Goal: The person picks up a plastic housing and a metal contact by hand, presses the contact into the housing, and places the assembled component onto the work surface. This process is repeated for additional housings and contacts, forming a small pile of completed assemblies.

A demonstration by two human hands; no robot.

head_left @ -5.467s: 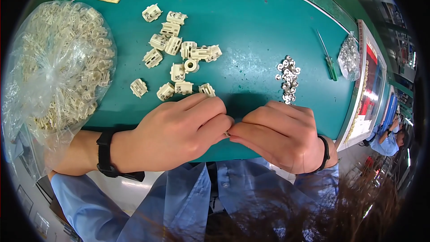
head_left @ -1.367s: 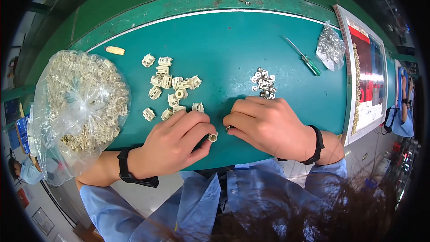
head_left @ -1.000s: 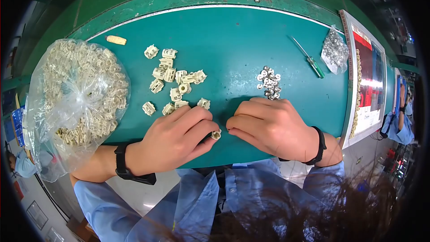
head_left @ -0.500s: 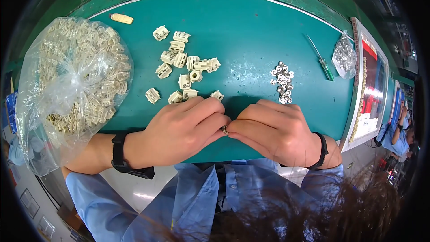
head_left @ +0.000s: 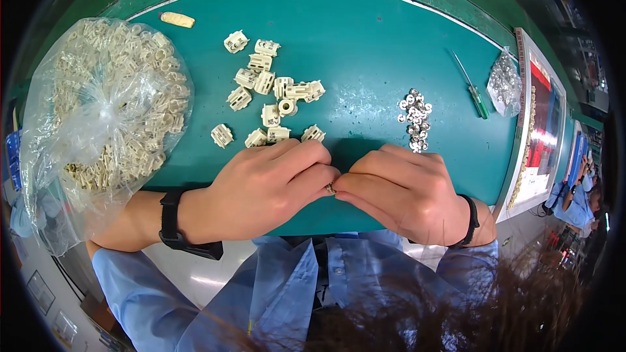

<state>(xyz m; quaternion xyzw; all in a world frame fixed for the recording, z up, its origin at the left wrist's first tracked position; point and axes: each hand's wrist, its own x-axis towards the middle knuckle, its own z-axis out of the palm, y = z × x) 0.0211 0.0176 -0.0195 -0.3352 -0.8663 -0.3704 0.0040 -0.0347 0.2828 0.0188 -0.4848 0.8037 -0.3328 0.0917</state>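
My left hand and my right hand meet low over the table, fingertips pinched together. Between them shows a sliver of a small metallic-looking part; the fingers cover most of it, so its kind is unclear. Just beyond my left hand lie several cream plastic lamp-holder-like pieces, loosely scattered, some partly behind the knuckles. Past my right hand is a small pile of shiny metal pieces.
At left a big clear plastic bag bulges with similar cream pieces, beside my left forearm. A yellowish stub lies behind. On the right are a green-handled screwdriver, a small bag of metal pieces and a white-framed board.
Both hands keep their pinch at nearly the same place, with only slight finger movement. The whole view has shifted a little; the pieces on the table lie as before.
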